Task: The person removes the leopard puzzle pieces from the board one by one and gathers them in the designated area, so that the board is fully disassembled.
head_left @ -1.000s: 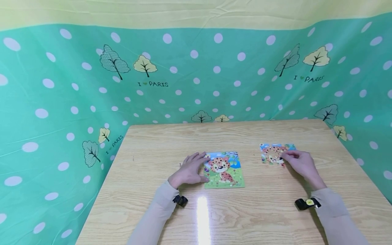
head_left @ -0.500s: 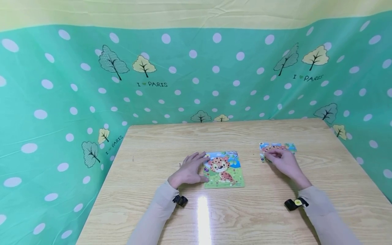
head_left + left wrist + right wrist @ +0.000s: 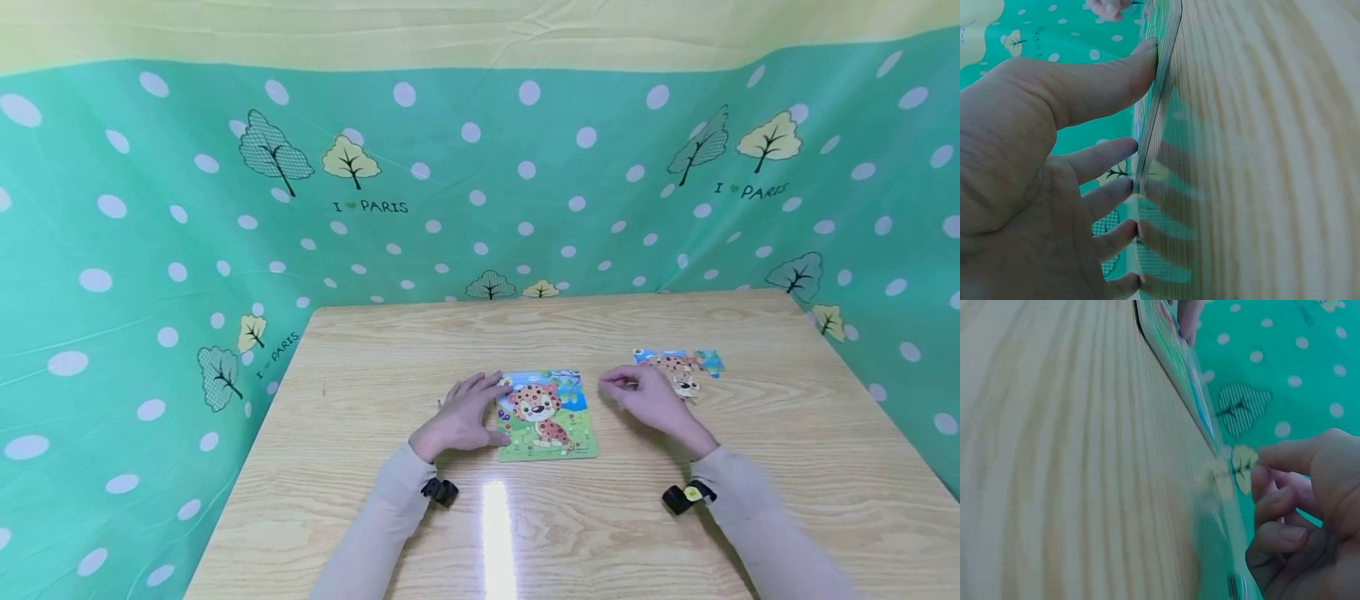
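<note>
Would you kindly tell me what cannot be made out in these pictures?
Head view: loose puzzle pieces, partly behind the right hand.
Head view: left edge of the leopard puzzle, partly covered by the left hand.
Right wrist: most of the left hand, cut off by the top edge.
Right wrist: whether the right hand holds a piece; its pose may hide it.

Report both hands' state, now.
Left hand: open, spread at the left edge of the leopard puzzle.
Right hand: closed, thumb and index tips together, nothing visible held.
</note>
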A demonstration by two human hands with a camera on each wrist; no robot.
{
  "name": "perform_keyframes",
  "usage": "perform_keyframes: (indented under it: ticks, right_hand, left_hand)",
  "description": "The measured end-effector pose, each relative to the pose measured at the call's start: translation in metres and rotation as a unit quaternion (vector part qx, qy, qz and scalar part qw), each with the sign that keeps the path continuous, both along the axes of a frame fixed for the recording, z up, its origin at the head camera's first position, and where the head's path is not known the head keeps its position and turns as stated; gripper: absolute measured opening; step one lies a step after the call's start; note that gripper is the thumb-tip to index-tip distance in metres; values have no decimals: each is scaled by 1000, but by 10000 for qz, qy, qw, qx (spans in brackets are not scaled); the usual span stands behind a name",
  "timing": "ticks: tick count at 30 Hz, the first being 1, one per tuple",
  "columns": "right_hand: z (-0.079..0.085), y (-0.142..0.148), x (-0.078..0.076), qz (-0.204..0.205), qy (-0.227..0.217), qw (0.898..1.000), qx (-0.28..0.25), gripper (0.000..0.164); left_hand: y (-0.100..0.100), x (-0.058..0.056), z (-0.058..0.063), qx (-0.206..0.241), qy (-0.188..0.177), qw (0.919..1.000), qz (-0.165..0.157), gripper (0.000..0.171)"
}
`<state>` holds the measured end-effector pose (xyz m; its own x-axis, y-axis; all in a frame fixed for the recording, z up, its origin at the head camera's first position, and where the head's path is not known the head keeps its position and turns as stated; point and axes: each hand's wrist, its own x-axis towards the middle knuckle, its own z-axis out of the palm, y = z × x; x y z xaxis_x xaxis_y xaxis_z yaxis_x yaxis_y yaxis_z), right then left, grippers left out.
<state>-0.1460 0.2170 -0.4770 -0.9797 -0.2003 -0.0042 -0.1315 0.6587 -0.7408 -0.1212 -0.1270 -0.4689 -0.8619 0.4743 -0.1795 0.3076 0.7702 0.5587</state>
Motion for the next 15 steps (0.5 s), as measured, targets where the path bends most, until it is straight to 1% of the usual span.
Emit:
perform_keyframes:
  ticks: [4,7,11,15]
  right_hand:
    - [-5,-17,-1,480,-207,9986,-82,24]
    - [-8,-27,-1,739,-311,9967,-110,24]
    - [-11,-36,-1,961,-414,9945,-77,25]
    - [-9,-43,-2,1285,-511,9904,55,32]
  left_hand:
    - [0,0,-1,-16,5,10000,-2,89]
    - [0,0,-2,-20,5,10000,-22,90]
    - [0,0,-1,-43,18,10000,-40,90]
    - [-1,0,0,-46,20,10000,-23,90]
